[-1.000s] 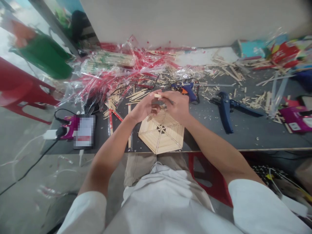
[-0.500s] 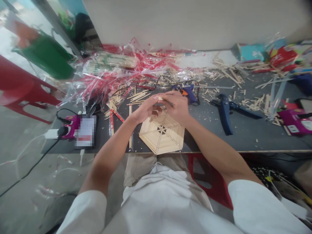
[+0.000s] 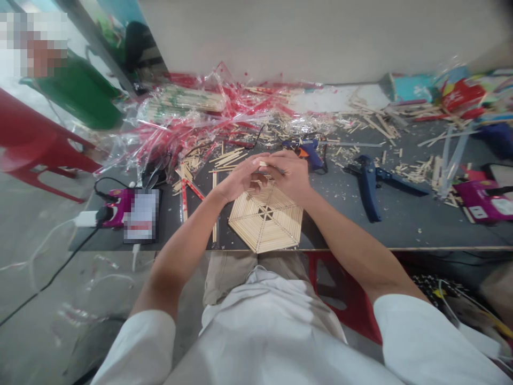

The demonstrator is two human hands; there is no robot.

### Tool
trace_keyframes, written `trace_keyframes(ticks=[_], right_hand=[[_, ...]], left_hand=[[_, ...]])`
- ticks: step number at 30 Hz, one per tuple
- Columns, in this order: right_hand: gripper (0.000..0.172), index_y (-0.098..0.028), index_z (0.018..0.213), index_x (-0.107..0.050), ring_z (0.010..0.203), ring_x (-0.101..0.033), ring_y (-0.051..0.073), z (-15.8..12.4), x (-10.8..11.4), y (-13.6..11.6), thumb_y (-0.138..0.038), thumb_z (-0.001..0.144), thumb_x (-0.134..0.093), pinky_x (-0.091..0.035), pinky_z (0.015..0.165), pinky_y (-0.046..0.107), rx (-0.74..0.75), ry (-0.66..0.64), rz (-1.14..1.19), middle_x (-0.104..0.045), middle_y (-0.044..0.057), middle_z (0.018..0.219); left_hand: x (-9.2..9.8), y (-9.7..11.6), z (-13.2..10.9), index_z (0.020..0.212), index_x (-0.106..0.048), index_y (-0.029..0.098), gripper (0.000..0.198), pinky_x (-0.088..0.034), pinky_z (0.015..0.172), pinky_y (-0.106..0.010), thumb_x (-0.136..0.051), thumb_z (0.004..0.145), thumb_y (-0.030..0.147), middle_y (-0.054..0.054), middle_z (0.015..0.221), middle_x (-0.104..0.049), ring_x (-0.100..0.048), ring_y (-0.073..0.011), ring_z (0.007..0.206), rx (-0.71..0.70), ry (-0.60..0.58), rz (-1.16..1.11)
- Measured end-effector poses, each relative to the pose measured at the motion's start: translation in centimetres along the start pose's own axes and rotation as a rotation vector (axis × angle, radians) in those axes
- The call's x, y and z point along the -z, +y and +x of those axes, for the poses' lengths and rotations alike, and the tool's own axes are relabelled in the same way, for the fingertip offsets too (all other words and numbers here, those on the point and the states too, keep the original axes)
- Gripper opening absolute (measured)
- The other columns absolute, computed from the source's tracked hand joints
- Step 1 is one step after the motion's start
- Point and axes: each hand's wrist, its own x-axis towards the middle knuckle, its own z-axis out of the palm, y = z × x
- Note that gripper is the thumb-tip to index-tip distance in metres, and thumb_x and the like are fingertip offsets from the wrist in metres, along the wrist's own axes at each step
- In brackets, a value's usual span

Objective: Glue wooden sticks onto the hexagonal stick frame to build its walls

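Observation:
A hexagonal panel of pale wooden sticks (image 3: pixel 276 227), with spokes meeting at a small dark opening, lies at the table's near edge. Over its far side my left hand (image 3: pixel 240 179) and my right hand (image 3: pixel 292 174) come together, fingers bent and closed. Between the fingertips shows the pale end of a wooden stick (image 3: pixel 263 163); the rest of it is hidden. Just beyond my right hand rests a blue glue gun (image 3: pixel 315 152) with an orange part. Loose sticks (image 3: pixel 228 158) lie beyond my left hand.
Blue cutters (image 3: pixel 371 192) lie on the right among stick offcuts. On the left are a phone (image 3: pixel 140 216) and a purple power strip (image 3: pixel 120 208); another purple unit (image 3: pixel 484 200) sits far right. Crumpled red and clear plastic wrappers (image 3: pixel 180 128) cover the back left. A red stool (image 3: pixel 44 144) stands beyond.
Both hands stay nearly still over the panel's far edge, fingers still together at the stick. The view has shifted very slightly.

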Motion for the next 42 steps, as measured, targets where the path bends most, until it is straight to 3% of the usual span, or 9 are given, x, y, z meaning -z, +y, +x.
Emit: trace_keyframes(ticks=[6, 11, 18, 24, 28, 42], right_hand=[[0.019, -0.033, 0.11, -0.081, 0.093, -0.076, 0.021, 0.0, -0.1, 0.1, -0.043, 0.101, -0.068, -0.059, 0.089, 0.04, 0.062, 0.039, 0.02, -0.083, 0.0, 0.098], [0.015, -0.032, 0.1, -0.081, 0.093, -0.075, 0.02, 0.1, 0.1, -0.1, -0.036, 0.101, -0.068, -0.059, 0.088, 0.039, 0.017, -0.004, 0.005, -0.081, 0.001, 0.096], [0.015, -0.03, 0.102, -0.082, 0.09, -0.074, 0.019, 0.2, 0.4, -0.2, -0.032, 0.1, -0.067, -0.059, 0.083, 0.036, 0.027, 0.008, 0.055, -0.08, 0.002, 0.093], [0.019, -0.032, 0.117, -0.078, 0.092, -0.075, 0.019, 0.2, 0.1, -0.2, -0.033, 0.101, -0.067, -0.059, 0.084, 0.037, 0.092, 0.051, 0.054, -0.081, 0.001, 0.1], [0.013, -0.029, 0.109, -0.077, 0.093, -0.075, 0.019, 0.3, 0.3, -0.8, -0.031, 0.102, -0.066, -0.059, 0.085, 0.038, 0.145, 0.06, 0.034, -0.082, 0.001, 0.098], [0.013, -0.028, 0.106, -0.074, 0.083, -0.072, 0.017, 0.7, 0.5, -2.1, -0.02, 0.102, -0.064, -0.055, 0.079, 0.034, 0.211, 0.098, 0.019, -0.082, -0.002, 0.094]], left_hand=[[-0.1, 0.1, -0.1, 0.138, -0.06, 0.02, 0.064, -0.049, 0.055, -0.025, -0.075, 0.087, 0.057, -0.001, 0.089, -0.068, -0.069, -0.0131, 0.071, 0.008, 0.028, -0.004], [-0.2, 0.3, -0.3, 0.139, -0.058, 0.021, 0.065, -0.049, 0.054, -0.023, -0.077, 0.087, 0.055, -0.002, 0.091, -0.069, -0.068, -0.0124, 0.073, 0.012, 0.028, 0.022], [-0.3, 0.4, -0.3, 0.141, -0.055, 0.019, 0.074, -0.052, 0.056, -0.023, -0.079, 0.085, 0.061, -0.003, 0.093, -0.07, -0.072, -0.014, 0.075, -0.005, 0.005, 0.033], [-0.2, 0.3, -0.3, 0.139, -0.055, 0.02, 0.074, -0.054, 0.058, -0.022, -0.079, 0.084, 0.064, -0.001, 0.093, -0.068, -0.072, -0.0129, 0.076, -0.023, -0.008, 0.056], [-0.3, 0.3, -0.3, 0.141, -0.054, 0.02, 0.083, -0.054, 0.057, -0.021, -0.084, 0.079, 0.066, 0.0, 0.095, -0.066, -0.07, -0.0112, 0.074, -0.023, -0.01, 0.058], [-0.1, 0.3, -0.3, 0.143, -0.054, 0.023, 0.078, -0.051, 0.059, -0.022, -0.078, 0.083, 0.064, -0.005, 0.101, -0.068, -0.068, -0.0123, 0.077, -0.058, -0.065, 0.08]])
